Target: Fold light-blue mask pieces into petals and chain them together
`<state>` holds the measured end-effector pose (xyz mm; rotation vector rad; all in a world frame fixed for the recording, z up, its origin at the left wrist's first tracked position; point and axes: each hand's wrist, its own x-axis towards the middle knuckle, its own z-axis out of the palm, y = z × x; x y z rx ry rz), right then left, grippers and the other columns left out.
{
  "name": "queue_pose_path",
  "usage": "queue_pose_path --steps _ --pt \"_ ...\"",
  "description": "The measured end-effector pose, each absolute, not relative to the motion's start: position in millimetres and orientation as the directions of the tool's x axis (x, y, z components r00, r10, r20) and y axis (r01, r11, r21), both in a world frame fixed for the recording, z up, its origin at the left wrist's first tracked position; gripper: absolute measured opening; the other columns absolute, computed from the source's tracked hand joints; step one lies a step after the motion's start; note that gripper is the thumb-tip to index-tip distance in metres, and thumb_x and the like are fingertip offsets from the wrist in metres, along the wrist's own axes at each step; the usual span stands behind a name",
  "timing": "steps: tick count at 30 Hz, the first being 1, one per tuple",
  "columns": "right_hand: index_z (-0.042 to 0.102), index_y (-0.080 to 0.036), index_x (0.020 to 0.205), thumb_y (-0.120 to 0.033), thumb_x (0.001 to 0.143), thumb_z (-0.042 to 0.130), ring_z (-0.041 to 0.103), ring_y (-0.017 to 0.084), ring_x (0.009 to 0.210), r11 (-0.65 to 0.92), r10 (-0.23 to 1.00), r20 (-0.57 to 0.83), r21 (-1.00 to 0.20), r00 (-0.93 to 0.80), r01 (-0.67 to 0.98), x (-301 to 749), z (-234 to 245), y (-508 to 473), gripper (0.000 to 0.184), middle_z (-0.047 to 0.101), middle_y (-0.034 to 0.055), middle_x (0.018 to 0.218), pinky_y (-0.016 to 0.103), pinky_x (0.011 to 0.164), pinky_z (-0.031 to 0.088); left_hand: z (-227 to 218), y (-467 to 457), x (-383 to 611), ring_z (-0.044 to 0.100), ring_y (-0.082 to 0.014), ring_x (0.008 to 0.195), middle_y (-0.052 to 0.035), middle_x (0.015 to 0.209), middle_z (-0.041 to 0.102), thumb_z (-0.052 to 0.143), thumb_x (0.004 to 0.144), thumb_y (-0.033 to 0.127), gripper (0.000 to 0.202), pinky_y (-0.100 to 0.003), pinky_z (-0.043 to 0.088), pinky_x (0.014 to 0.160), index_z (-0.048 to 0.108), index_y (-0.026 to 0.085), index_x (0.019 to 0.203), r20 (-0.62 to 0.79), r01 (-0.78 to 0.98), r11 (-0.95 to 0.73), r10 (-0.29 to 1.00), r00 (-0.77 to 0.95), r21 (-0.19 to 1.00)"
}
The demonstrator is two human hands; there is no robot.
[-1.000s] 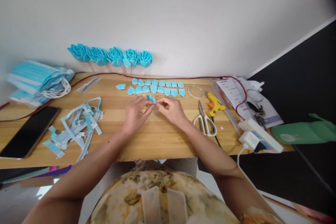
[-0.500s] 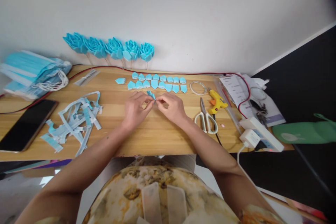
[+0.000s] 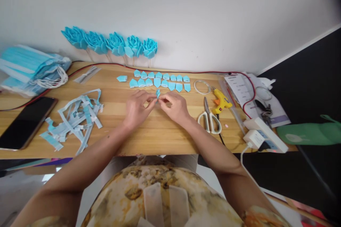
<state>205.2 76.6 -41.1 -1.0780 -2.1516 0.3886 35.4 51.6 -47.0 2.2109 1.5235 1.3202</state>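
Observation:
Between my fingertips, above the wooden table (image 3: 149,142), is a small blue folded petal piece (image 3: 158,93). My left hand (image 3: 139,108) pinches it from the left with thumb and forefinger. From the other side, my right hand (image 3: 174,107) pinches the same piece, and the two sets of fingertips nearly meet. The fingers hide its lower part. Just beyond my hands lie two rows of blue pointed petals (image 3: 157,82), with a single petal (image 3: 122,78) off to their left. Several blue flowers (image 3: 115,43) on thin stems lean against the wall behind.
Blue strip scraps (image 3: 80,117), a phone (image 3: 26,124) and a stack of face masks (image 3: 29,67) lie left. Scissors (image 3: 209,118), a yellow glue gun (image 3: 221,101), a wire ring (image 3: 201,87), a power strip (image 3: 269,138) and a green bottle (image 3: 309,134) are right.
The petal piece in my fingers has turned from slanting left to narrow and upright. Both hands stay together in nearly the same place, and the view has tilted slightly.

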Motion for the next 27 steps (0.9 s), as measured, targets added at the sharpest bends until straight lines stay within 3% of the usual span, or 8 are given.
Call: queue_pose_path --steps 27 --pt "0.063 -0.021 0.079 -0.015 0.084 0.056 0.061 0.016 0.076 0.708 0.699 0.56 -0.458 -0.444 0.538 205.1 -46.7 77.7 0.01 0.069 0.001 0.077 0.028 0.072 0.044 -50.4 53.0 35.9 0.053 -0.015 0.067 -0.0006 0.065 0.059 0.058 0.082 0.017 0.009 -0.029 0.042 0.066 0.066 0.017 0.078 0.596 0.65 -0.511 0.795 0.11 0.562"
